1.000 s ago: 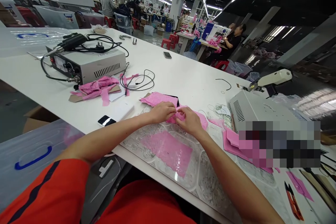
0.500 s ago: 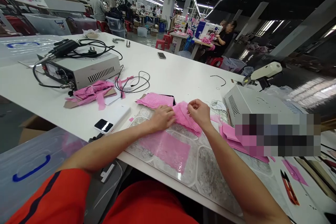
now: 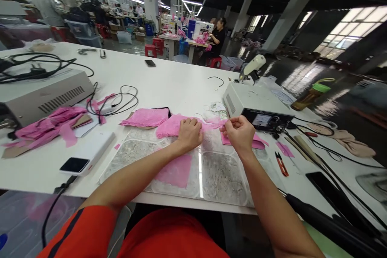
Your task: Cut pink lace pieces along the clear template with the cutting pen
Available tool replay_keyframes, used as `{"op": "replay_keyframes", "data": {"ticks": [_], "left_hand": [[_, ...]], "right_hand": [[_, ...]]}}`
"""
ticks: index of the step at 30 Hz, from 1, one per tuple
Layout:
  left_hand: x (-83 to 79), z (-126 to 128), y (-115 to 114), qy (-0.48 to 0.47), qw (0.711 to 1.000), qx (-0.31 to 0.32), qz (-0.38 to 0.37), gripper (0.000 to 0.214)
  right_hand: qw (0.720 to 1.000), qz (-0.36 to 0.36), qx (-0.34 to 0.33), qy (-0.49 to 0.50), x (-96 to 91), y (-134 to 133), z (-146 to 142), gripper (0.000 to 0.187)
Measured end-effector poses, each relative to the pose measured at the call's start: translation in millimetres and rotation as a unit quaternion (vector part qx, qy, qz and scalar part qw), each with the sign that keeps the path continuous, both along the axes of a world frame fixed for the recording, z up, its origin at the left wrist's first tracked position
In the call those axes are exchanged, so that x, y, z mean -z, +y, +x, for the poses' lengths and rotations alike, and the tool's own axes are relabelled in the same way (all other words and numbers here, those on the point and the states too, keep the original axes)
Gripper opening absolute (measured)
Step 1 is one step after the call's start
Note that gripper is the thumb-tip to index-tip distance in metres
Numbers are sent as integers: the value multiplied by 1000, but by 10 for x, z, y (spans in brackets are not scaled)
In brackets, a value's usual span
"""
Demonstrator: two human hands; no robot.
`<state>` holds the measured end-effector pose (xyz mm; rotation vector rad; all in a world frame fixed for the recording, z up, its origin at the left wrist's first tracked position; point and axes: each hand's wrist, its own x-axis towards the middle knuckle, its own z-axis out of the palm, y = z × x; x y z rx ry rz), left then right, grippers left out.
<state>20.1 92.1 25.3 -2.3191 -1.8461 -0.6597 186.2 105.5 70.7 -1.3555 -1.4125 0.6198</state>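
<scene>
The right hand (image 3: 241,134) has its fingers pinched tight on the end of a thin, see-through pink cloth strip (image 3: 214,124). The strip goes across to the left hand (image 3: 190,134). That hand sits on a flat, soft pink cloth stack (image 3: 169,127) with its fingers bent; I cannot tell if they grip it. The stack lies at the far edge of a clear, shiny plastic sheet (image 3: 225,179) on the flat white surface (image 3: 178,82).

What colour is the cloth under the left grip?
Pink; the cloth shows best in the head view.
</scene>
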Motion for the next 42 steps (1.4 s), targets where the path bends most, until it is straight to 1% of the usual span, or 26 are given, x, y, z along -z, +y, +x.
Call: {"op": "replay_keyframes", "data": {"ticks": [2,4,6,8,11,13,15,17,20,23,25,28,31,34,37,40,42], "left_hand": [[14,9,-156,25,997,70,3,9],[57,3,-356,49,988,144,0,10],[117,-14,-557,68,976,207,-7,12],[166,-34,-715,80,962,261,-19,13],[181,-58,-830,81,946,311,-40,13],[153,-64,-835,72,942,324,-53,14],[116,-57,-798,58,941,326,-67,14],[84,-31,-721,42,944,317,-78,15],[51,66,-501,18,955,283,-86,17],[9,235,-148,-9,966,242,-91,15],[-31,372,124,-28,969,223,-99,13],[-80,579,509,-55,970,203,-124,16],[-72,750,797,-69,962,201,-171,31],[3,850,957,-79,949,210,-222,34],[106,878,1020,-97,941,210,-248,34],[179,872,1043,-119,936,207,-259,34],[196,864,1055,-135,930,208,-272,34]], "right_hand": [[997,-33,24,-60,157,-206,282,11],[986,-84,13,-143,350,-449,522,13],[978,-107,6,-179,529,-681,704,13],[959,-124,-3,-254,651,-866,836,12],[926,-153,-9,-344,709,-1031,969,9],[908,-170,-13,-382,689,-1082,1031,9],[898,-182,-13,-400,651,-1101,1075,6],[902,-189,-12,-389,610,-1095,1107,3],[924,-172,0,-342,564,-1047,1151,14],[945,-128,32,-298,549,-984,1216,19],[952,-110,47,-282,552,-944,1276,21],[950,-109,72,-284,546,-867,1381,22],[947,-118,99,-283,505,-751,1472,20],[945,-117,115,-283,458,-612,1523,19],[948,-92,114,-281,446,-473,1520,18],[956,-47,85,-278,467,-330,1458,17],[958,-25,61,-280,486,-228,1394,19]]}}
